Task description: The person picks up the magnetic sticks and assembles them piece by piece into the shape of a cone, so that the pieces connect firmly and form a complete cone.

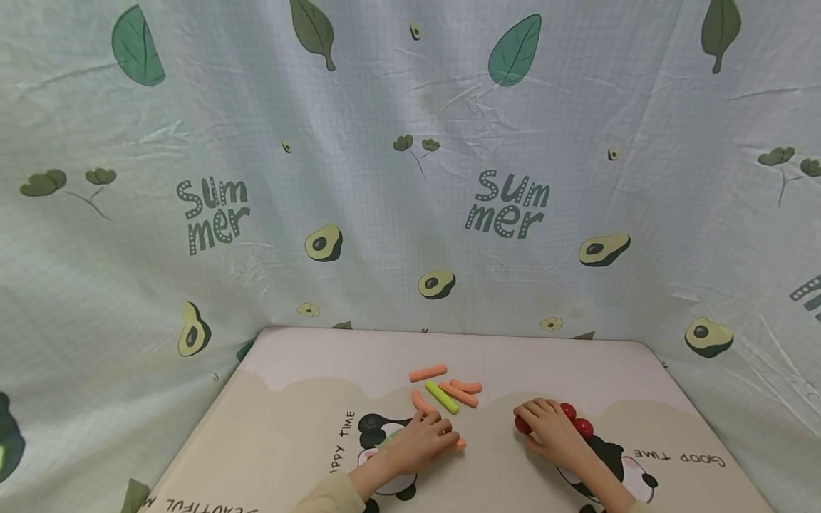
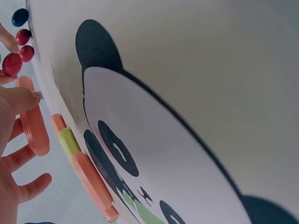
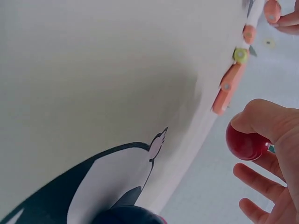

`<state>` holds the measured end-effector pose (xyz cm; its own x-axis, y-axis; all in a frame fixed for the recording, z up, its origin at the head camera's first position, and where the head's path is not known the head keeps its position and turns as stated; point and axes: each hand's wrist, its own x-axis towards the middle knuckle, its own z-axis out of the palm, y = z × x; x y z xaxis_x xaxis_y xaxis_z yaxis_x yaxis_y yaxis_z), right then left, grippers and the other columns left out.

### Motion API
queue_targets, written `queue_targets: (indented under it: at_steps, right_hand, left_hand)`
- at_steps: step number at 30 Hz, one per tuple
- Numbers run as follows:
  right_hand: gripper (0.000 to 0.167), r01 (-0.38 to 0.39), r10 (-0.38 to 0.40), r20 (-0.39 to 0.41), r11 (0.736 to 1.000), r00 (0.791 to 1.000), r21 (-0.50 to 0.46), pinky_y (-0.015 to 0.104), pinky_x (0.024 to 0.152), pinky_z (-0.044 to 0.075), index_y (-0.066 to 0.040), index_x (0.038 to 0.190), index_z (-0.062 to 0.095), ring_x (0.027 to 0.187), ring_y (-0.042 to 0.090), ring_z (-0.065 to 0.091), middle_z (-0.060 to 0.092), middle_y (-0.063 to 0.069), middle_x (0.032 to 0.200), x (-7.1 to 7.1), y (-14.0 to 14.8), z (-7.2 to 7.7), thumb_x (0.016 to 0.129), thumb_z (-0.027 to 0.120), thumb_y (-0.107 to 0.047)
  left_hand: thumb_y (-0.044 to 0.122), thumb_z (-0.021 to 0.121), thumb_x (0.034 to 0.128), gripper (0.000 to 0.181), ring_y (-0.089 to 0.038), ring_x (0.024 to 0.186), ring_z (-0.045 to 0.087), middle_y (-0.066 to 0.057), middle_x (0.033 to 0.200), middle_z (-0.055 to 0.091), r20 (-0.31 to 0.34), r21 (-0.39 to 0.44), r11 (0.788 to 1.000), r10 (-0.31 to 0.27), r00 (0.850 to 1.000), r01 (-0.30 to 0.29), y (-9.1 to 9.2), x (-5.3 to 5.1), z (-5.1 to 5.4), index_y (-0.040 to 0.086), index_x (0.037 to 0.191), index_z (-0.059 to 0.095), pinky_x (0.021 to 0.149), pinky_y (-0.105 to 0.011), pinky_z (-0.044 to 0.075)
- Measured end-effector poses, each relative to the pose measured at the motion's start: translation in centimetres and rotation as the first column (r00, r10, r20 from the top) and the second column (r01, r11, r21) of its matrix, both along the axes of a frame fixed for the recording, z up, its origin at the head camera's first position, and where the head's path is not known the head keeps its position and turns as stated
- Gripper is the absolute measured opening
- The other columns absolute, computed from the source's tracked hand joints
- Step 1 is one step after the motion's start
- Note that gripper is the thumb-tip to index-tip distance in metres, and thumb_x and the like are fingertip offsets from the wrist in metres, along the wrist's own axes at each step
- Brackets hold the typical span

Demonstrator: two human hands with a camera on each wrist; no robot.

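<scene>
My left hand (image 1: pixel 422 443) pinches an orange ribbed stick (image 2: pixel 33 116) between thumb and fingers, just above the table mat. In the head view only the end of that stick (image 1: pixel 460 443) shows past the fingers. My right hand (image 1: pixel 556 433) holds a glossy red ball (image 3: pixel 246 141) between thumb and fingers, its other fingers spread apart. Close by that hand lie another red ball (image 1: pixel 568 411) and a third red ball (image 1: pixel 583 427). Beyond the left hand lies a yellow-green stick (image 1: pixel 442 397) among several orange sticks (image 1: pixel 428 372).
A pale mat (image 1: pixel 288 399) printed with pandas and lettering covers the table. Behind it hangs a curtain (image 1: pixel 385 214) with leaves and avocados. A dark round thing (image 3: pixel 126 215) appears at the bottom of the right wrist view, and a dark blue ball (image 2: pixel 20 17) in the left.
</scene>
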<state>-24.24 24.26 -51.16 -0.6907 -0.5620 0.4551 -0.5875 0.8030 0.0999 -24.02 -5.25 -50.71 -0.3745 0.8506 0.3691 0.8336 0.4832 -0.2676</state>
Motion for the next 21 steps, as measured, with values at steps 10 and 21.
queue_targets:
  at_steps: [10, 21]
  right_hand:
    - [0.041, -0.031, 0.031, -0.036, 1.0, 0.999, -0.001, 0.042, 0.08, 0.04, -0.018, 0.096, 0.061, 0.088, 0.016, 0.052, 0.059, -0.003, 0.09, -0.5, -1.2, -0.1, 0.059, 0.079, -0.018]
    - [0.044, -0.077, 0.077, 0.016, 0.997, 0.997, -0.021, 0.043, 0.079, 0.039, -0.02, 0.098, 0.061, 0.086, 0.015, 0.049, 0.053, -0.004, 0.088, -0.5, -3.0, 0.0, 0.058, 0.08, -0.018]
  left_hand:
    - [0.027, 0.05, 0.0902, 0.01, -0.008, 0.079, 0.044, 0.01, 0.088, 0.055, 0.018, 0.014, 1.0, 0.009, 1.0, -0.009, 0.4, 0.0, -0.2, 0.025, 0.098, 0.055, 0.068, -0.023, 0.035]
    - [0.027, 0.05, 0.0898, 0.013, -0.009, 0.081, 0.045, 0.01, 0.089, 0.056, 0.003, -0.007, 1.0, 0.026, 1.0, -0.026, 0.5, -0.2, -0.2, 0.023, 0.101, 0.056, 0.069, -0.023, 0.033]
